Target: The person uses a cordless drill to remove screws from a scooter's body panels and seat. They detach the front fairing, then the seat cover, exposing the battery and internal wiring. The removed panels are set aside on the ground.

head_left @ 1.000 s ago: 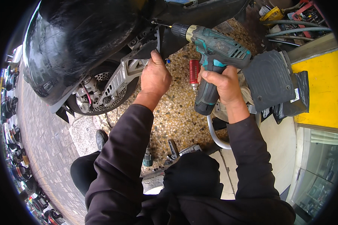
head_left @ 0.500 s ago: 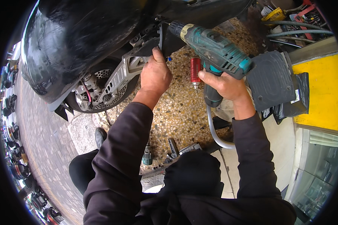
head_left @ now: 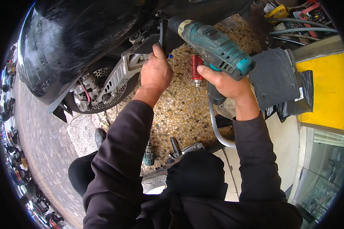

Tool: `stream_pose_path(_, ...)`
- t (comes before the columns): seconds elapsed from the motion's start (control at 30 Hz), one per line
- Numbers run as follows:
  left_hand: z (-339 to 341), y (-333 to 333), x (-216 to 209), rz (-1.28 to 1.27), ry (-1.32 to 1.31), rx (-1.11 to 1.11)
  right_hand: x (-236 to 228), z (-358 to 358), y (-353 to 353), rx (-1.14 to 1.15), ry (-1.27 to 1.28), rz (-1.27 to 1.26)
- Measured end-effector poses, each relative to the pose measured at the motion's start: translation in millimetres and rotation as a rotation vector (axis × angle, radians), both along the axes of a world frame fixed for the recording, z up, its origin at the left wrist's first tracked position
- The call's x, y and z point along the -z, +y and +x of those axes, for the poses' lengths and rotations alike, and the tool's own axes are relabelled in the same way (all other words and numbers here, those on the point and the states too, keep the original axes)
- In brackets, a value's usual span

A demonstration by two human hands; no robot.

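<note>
We crouch between a brick pavement (head_left: 46, 141) on the left and a pale tiled floor on the right, with a speckled stone floor (head_left: 176, 114) below our hands. The black motorbike (head_left: 80, 42) fills the upper left, its glossy body scuffed. On the far right we see a yellow panel (head_left: 326, 87). Under the body sits the wheel (head_left: 132, 87) with its drilled brake disc, and to the right a dark grey mat (head_left: 277, 76) lies beside our right forearm.

The green and black drill (head_left: 214, 42) is above the speckled floor, tilted, its nose toward the upper left, close to the lower edge of the bodywork; we cannot tell whether its tip touches. Our right hand (head_left: 231, 84) is wrapped round its handle, thumb along the near side. A silver metal arm (head_left: 124, 72) slants up beside the wheel toward our left hand (head_left: 156, 72), which is curled nearly into a fist, thumb up by the foot of a narrow black strip (head_left: 161, 32); its fingers are hidden, so we cannot tell what they grip.

Between our hands, farther back, we see a red cylinder (head_left: 197, 68) with a metal tip. A second drill (head_left: 148, 156) shows partly beside our left sleeve. Smallest is a blue piece (head_left: 170, 56) near our left thumb.
</note>
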State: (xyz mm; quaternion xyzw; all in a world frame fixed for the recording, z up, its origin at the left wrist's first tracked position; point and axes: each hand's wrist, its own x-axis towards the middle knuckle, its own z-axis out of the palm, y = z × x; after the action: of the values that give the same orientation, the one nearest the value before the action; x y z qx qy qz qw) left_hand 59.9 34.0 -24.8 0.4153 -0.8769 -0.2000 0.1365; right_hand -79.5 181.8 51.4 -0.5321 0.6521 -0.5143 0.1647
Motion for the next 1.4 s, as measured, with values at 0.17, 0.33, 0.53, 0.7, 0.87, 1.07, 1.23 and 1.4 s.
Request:
stream_pose_path(0.17,2,-3,2,-0.015,0.009,0.002,-2,8,-1,0.014,-0.126,-0.011)
stream_pose_path(0.33,2,-4,3,-0.008,0.003,-0.002,-5,13,1,0.032,-0.131,-0.037)
stream_pose_path(0.53,2,-5,5,-0.008,-0.003,-0.002,-3,15,5,0.051,-0.19,-0.02)
stream_pose_path(0.7,2,-6,7,-0.014,0.01,-0.005,-7,16,9,0.081,-0.2,-0.013)
stream_pose_path(0.87,3,-7,8,-0.022,0.032,-0.002,-9,15,28,0.084,-0.241,-0.003)
stream_pose_path(1.07,11,-11,0,-0.084,0.059,-0.002,22,27,89,0.156,-0.592,0.031)
stream_pose_path(1.23,29,-25,-34,0.012,0.006,-0.011,66,64,144,0.214,-1.007,0.067)
stream_pose_path(1.4,68,-10,-55,-0.591,0.33,-0.1,89,82,169,0.184,-1.039,0.162)
